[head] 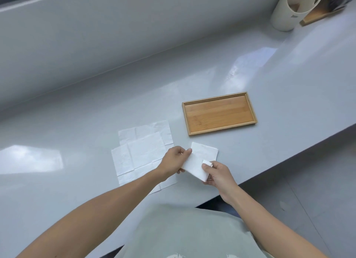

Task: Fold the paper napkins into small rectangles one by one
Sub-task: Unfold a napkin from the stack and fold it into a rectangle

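A white paper napkin (202,157), folded into a smaller rectangle, is held just above the grey counter (279,96) near its front edge. My left hand (173,160) pinches its left edge. My right hand (216,174) grips its near right corner, thumb on top. To the left, several unfolded white napkins (142,151) lie flat and overlapping on the counter; my left forearm crosses their near corner.
An empty bamboo tray (218,114) lies just beyond the held napkin. At the far right corner stand a white cylindrical holder (289,11) and a wooden-based brush (323,7). The counter's front edge runs diagonally to the right of my hands, above the floor.
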